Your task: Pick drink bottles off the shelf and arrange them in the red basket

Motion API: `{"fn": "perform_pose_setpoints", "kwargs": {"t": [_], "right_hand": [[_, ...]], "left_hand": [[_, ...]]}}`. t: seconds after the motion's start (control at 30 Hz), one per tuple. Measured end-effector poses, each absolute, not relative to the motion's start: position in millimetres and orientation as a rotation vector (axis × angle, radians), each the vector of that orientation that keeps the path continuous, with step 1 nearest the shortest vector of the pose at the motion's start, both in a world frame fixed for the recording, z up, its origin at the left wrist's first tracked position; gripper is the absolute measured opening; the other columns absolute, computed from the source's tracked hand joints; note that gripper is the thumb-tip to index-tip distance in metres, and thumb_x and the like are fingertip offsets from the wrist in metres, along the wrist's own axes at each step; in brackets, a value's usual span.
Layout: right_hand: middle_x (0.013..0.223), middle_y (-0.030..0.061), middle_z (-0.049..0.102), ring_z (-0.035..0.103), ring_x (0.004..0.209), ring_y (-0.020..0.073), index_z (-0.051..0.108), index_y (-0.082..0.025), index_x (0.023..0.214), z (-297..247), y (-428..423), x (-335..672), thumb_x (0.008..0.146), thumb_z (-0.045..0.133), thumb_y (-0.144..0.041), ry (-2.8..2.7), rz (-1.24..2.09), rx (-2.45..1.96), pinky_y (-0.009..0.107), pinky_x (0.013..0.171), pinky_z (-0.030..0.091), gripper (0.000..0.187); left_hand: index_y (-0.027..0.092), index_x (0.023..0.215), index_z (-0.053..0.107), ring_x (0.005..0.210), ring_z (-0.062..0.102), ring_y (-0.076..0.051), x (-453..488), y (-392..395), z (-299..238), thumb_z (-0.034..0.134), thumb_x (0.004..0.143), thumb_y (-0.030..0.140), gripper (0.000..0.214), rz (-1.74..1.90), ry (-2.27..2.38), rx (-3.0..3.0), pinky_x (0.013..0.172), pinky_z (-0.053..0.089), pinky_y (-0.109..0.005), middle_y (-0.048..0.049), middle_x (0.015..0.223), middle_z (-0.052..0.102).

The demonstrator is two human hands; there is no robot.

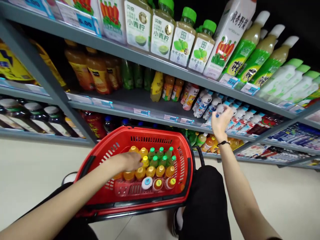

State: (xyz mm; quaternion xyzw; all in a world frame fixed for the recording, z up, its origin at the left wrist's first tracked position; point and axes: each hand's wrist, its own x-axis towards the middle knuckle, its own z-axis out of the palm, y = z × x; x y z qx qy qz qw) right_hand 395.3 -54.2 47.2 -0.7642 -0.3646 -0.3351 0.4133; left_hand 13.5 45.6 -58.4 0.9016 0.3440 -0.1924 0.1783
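Observation:
My right hand (222, 122) reaches to the middle shelf, its fingers curled round the upper part of a small white bottle (220, 109). More white bottles with blue caps (206, 100) stand in rows on both sides of it. My left hand (132, 161) is down inside a red shopping basket (100, 193), its fingers bent among the bottles beside a yellow-capped bottle (145, 161). The fingertips are hidden, so what they grip does not show. Orange juice bottles (150, 171), green bottles (161, 151) and a white bottle with a blue cap (147, 183) stand upright in rows in the basket.
The upper shelf edge (150, 58) juts out above the middle shelf, carrying green-capped bottles (183, 36). The basket's black handle (140, 203) lies along its near rim. My knee (208, 193) is right of the basket. Dark bottles (37, 115) stand low at left.

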Motion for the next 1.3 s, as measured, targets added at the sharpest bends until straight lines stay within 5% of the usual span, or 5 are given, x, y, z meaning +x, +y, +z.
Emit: {"fn": "perform_pose_setpoints", "kwargs": {"t": [0.23, 0.4, 0.87, 1.13, 1.3], "right_hand": [[0.121, 0.0294, 0.066, 0.064, 0.112, 0.0415, 0.043, -0.004, 0.136, 42.3, -52.9, 437.4, 0.08, 0.072, -0.045, -0.694, -0.697, -2.108, 0.052, 0.099, 0.049, 0.075], [0.132, 0.0359, 0.058, 0.054, 0.127, 0.0447, 0.051, -0.002, 0.129, 39.1, -38.2, 442.7, 0.078, 0.075, -0.048, -0.643, -0.666, -2.129, 0.052, 0.108, 0.042, 0.073], [0.136, 0.018, 0.062, 0.056, 0.128, 0.0273, 0.055, -0.013, 0.133, 27.3, -44.5, 363.3, 0.088, 0.066, -0.051, -1.249, -0.582, -1.738, 0.039, 0.113, 0.042, 0.06], [0.116, 0.0138, 0.075, 0.072, 0.101, 0.026, 0.062, -0.019, 0.12, -14.2, -47.7, 212.2, 0.093, 0.061, -0.061, -1.045, 0.437, -1.257, 0.04, 0.091, 0.058, 0.05], [0.104, 0.0103, 0.077, 0.073, 0.098, 0.0284, 0.069, -0.017, 0.106, -48.4, -67.9, 164.2, 0.082, 0.077, -0.064, -1.044, 1.056, -1.183, 0.038, 0.087, 0.059, 0.053]], "left_hand": [[0.01, 0.11, 0.078, 0.106, 0.074, -0.036, 16.4, 49.4, -42.0, 0.052, 0.095, 0.034, 0.039, -0.602, 0.893, 2.583, 0.092, 0.056, -0.042, -0.0242, 0.114, 0.076], [0.01, 0.108, 0.079, 0.102, 0.075, -0.037, 20.8, 47.1, -38.6, 0.053, 0.093, 0.038, 0.042, -0.508, 0.902, 2.594, 0.091, 0.056, -0.042, -0.0245, 0.108, 0.077], [0.013, 0.099, 0.078, 0.097, 0.074, -0.034, 14.4, 50.3, -22.7, 0.048, 0.098, 0.036, 0.038, -0.338, 0.834, 2.607, 0.091, 0.055, -0.042, -0.0193, 0.1, 0.077], [0.013, 0.134, 0.06, 0.122, 0.064, -0.03, 11.8, 31.7, 11.4, 0.036, 0.107, 0.048, 0.05, 0.767, 0.665, 2.471, 0.108, 0.048, -0.043, -0.015, 0.134, 0.065], [0.013, 0.121, 0.064, 0.105, 0.066, -0.026, 7.8, 34.2, 9.8, 0.05, 0.098, 0.057, 0.051, 0.799, 0.667, 2.143, 0.096, 0.051, -0.039, -0.0122, 0.121, 0.07]]}}
